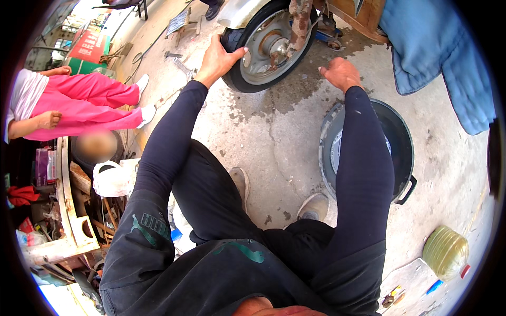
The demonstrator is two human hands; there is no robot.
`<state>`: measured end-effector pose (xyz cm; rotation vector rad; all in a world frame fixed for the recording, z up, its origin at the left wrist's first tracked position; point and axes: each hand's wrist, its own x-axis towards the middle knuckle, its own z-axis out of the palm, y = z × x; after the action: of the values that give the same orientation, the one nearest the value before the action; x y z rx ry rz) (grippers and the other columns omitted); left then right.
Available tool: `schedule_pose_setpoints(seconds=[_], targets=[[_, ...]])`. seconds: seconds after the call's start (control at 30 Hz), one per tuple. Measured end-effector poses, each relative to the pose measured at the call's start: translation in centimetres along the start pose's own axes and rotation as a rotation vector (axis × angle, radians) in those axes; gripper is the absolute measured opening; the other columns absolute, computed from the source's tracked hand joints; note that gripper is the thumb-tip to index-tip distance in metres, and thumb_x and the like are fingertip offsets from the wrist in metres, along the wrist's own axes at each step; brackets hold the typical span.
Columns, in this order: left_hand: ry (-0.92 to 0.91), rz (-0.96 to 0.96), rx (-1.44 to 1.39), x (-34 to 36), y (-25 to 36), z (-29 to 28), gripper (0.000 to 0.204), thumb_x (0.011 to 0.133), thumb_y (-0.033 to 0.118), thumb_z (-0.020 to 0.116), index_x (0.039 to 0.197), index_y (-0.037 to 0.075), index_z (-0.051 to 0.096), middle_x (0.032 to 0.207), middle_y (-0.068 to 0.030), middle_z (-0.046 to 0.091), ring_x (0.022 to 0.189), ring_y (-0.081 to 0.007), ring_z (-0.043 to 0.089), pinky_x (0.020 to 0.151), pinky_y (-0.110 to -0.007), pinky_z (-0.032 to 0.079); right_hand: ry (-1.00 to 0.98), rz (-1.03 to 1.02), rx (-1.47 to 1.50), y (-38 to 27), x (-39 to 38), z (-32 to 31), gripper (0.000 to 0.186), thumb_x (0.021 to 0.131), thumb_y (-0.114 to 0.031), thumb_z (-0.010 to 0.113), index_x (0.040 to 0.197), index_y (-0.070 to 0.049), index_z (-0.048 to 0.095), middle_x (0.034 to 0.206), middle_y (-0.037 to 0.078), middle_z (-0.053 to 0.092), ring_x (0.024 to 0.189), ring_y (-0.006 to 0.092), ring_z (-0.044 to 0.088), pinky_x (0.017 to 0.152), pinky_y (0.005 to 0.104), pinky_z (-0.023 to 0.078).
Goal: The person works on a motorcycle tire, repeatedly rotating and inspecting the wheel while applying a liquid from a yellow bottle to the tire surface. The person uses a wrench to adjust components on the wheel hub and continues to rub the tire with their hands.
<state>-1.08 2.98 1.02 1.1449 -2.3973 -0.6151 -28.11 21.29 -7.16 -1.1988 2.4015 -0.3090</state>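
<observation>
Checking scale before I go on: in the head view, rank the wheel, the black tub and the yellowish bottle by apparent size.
1. black tub, though an arm hides part
2. wheel, partly cropped, so close to the tub
3. yellowish bottle, clearly smallest
</observation>
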Motion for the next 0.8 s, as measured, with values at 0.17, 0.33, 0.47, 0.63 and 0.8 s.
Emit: schedule_pose_setpoints(seconds=[0.17, 0.33, 0.47, 0.63, 0.8], targets=[[-0.13, -0.047, -0.016, -0.3, -2.9, -0.2, 0.09, 0.073, 0.044, 0.083, 0.132, -0.009, 0.041, 0.119, -0.0248, 0.062, 0.109, -0.0313, 0.063, 0.094, -0.036, 0.05, 0.078, -0.017, -0.004, -0.2, 0.6, 0.3, 0.04, 0.091, -0.044, 0.061, 0.108, -0.01, 0.074, 0.115, 0.014, 0.07, 0.112, 0.0329, 0.064, 0.093, 0.0421, 0.051], [-0.118, -0.016, -0.02, 0.0, -3.0, -0.5, 0.099, 0.068, 0.049, 0.086, 0.136, -0.008, 0.042, 0.124, -0.0258, 0.061, 0.116, -0.0331, 0.061, 0.1, -0.038, 0.048, 0.122, -0.02, -0.047, -1.2, 0.7, 0.4, 0.038, 0.091, -0.041, 0.06, 0.107, -0.01, 0.074, 0.112, 0.015, 0.071, 0.108, 0.0343, 0.065, 0.092, 0.0431, 0.052], [0.094, 0.157, 0.029, 0.8, -1.3, 0.2, 0.095, 0.068, 0.048, 0.086, 0.133, -0.008, 0.044, 0.123, -0.0273, 0.061, 0.115, -0.0352, 0.061, 0.099, -0.039, 0.048, 0.125, -0.045, -0.065, -1.0, 0.9, 0.9, 0.037, 0.091, -0.041, 0.06, 0.106, -0.009, 0.074, 0.11, 0.016, 0.071, 0.107, 0.0346, 0.065, 0.091, 0.0438, 0.052], [0.075, 0.114, 0.055, 1.4, -1.5, 0.7, 0.091, 0.067, 0.049, 0.087, 0.126, -0.009, 0.048, 0.116, -0.0268, 0.063, 0.109, -0.0357, 0.064, 0.095, -0.04, 0.05, 0.104, -0.038, -0.104, 0.3, 1.4, 1.5, 0.038, 0.09, -0.042, 0.062, 0.106, -0.009, 0.074, 0.108, 0.016, 0.071, 0.106, 0.0346, 0.065, 0.09, 0.0448, 0.052], [0.006, -0.021, -0.058, 1.3, -1.0, 0.5, 0.095, 0.065, 0.052, 0.087, 0.121, -0.014, 0.048, 0.113, -0.0273, 0.064, 0.106, -0.034, 0.065, 0.092, -0.039, 0.052, 0.127, -0.039, -0.077, 1.4, 1.7, 2.1, 0.039, 0.088, -0.043, 0.063, 0.101, -0.009, 0.074, 0.105, 0.017, 0.071, 0.104, 0.0365, 0.065, 0.088, 0.0465, 0.052]])
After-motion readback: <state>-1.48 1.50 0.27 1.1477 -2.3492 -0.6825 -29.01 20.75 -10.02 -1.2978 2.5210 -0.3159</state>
